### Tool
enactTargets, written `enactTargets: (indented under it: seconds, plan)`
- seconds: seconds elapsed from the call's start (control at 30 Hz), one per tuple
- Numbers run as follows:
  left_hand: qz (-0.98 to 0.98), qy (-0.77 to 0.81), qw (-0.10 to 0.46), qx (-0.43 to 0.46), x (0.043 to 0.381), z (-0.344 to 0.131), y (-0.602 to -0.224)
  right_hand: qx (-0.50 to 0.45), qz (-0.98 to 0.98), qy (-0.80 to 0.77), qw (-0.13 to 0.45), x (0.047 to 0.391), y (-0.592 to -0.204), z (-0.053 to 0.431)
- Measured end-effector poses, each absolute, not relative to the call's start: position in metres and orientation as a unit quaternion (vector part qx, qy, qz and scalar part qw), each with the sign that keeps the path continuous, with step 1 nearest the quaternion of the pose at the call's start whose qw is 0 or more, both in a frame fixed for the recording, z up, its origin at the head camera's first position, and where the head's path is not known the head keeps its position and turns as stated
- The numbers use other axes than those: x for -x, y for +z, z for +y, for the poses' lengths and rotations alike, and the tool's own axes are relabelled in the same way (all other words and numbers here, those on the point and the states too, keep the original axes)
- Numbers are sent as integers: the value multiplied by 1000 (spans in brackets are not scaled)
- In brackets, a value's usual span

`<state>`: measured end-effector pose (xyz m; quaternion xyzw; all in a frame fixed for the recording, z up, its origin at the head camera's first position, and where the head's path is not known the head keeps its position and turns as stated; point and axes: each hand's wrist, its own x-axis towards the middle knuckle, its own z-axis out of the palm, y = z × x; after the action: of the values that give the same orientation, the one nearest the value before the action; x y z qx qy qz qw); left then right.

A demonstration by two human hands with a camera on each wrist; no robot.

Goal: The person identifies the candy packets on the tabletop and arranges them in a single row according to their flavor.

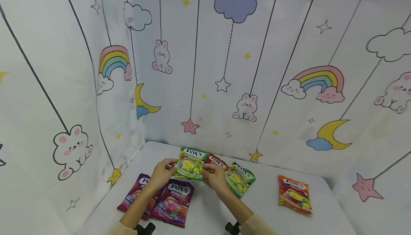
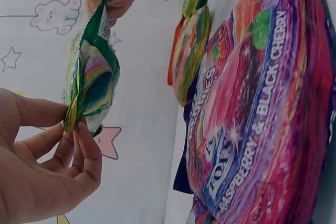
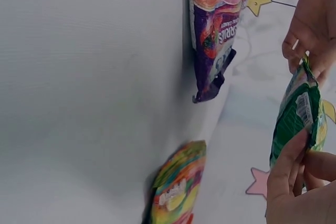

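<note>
Between my two hands a green and yellow Fox's candy bag (image 1: pixel 190 163) is held up off the table, its printed front toward the head view. My left hand (image 1: pixel 163 173) pinches its left edge between thumb and fingers. The opposite edge is pinched by my right hand (image 1: pixel 214 178). Seen from the left wrist, the held bag (image 2: pixel 93 72) shows its side and part of its back. A red-orange candy bag (image 1: pixel 216 160) lies behind my right hand, partly covered. Beside it is another green candy bag (image 1: pixel 240 178), lying tilted.
Two purple berry candy bags lie at the left, the nearer one (image 1: pixel 174 202) overlapping the other (image 1: pixel 141 188). An orange candy bag (image 1: pixel 294 195) lies alone at the right of the white table (image 1: pixel 257 213). A patterned curtain (image 1: pixel 205 67) rises behind the table.
</note>
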<state>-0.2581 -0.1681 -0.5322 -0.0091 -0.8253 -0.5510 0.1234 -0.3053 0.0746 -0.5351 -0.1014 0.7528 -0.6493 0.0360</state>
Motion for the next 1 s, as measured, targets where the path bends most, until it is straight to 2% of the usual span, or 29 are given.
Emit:
enactTargets:
  seconds: [0.53,1.0]
  plan:
    - [-816,-565,119,16,248,-152,-536,74,765,-638,42,293,-543,92]
    - [-822,-560,92,49,236,-143,-546,75,755,-650,47,281,-554,110]
